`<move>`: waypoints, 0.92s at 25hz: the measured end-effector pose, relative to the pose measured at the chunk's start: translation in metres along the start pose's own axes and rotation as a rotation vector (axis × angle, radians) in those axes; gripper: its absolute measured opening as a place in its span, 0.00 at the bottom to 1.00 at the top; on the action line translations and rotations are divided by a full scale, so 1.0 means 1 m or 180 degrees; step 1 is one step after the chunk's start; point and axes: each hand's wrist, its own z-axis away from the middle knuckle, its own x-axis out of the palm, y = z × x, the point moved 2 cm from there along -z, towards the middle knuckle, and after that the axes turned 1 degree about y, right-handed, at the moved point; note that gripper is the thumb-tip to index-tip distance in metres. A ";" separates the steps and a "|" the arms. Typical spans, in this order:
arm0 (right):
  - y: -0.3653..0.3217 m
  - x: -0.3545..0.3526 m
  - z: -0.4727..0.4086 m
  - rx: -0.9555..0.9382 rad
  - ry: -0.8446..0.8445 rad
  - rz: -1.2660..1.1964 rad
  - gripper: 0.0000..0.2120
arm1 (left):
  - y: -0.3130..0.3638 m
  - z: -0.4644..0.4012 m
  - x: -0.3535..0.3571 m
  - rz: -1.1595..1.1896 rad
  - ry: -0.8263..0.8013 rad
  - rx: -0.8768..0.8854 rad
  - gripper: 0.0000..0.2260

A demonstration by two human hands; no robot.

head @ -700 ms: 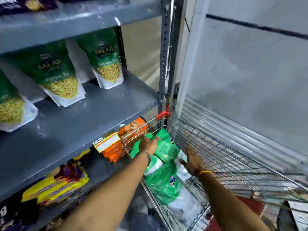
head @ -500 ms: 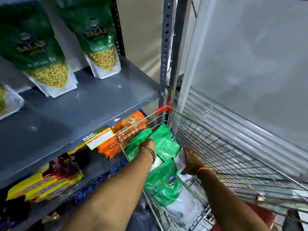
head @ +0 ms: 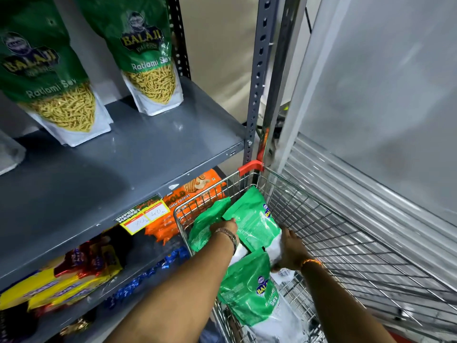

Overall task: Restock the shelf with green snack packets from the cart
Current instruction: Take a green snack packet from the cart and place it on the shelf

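Observation:
Several green snack packets lie in the wire cart [head: 329,233]. My left hand [head: 225,229] reaches into the cart's far corner and grips the top edge of one green packet [head: 254,221], with another folded green packet [head: 205,229] just left of it. My right hand [head: 290,251] holds the white lower end of the same packet. A third green packet [head: 249,295] lies nearer me, under my arms. Two green packets [head: 146,53] stand upright at the back of the grey shelf [head: 118,164], and the left one [head: 44,78] is larger in view.
A yellow price label [head: 144,216] hangs on the shelf's front edge. Below it sit orange cookie packs [head: 183,204], yellow and red packs [head: 61,280] and blue wrappers [head: 148,276]. A grey upright post [head: 258,78] and a ribbed metal shutter [head: 371,194] flank the cart.
The view has tilted down and moved closer to the cart. My left hand slid from the cart rim onto the green packet, and my right hand closed on its lower end.

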 end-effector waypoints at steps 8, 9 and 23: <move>-0.040 -0.035 0.056 -0.0207 0.1497 -0.0952 0.63 | 0.056 0.099 -0.037 0.0099 -0.0502 0.0779 0.08; -0.053 -0.047 0.058 -0.0324 0.1666 -0.0979 0.63 | 0.072 0.116 -0.045 0.0233 -0.0661 0.0937 0.07; -0.294 -0.188 0.052 -0.1322 0.2171 -0.1816 0.62 | 0.280 0.239 -0.147 0.0561 -0.0956 0.2864 0.08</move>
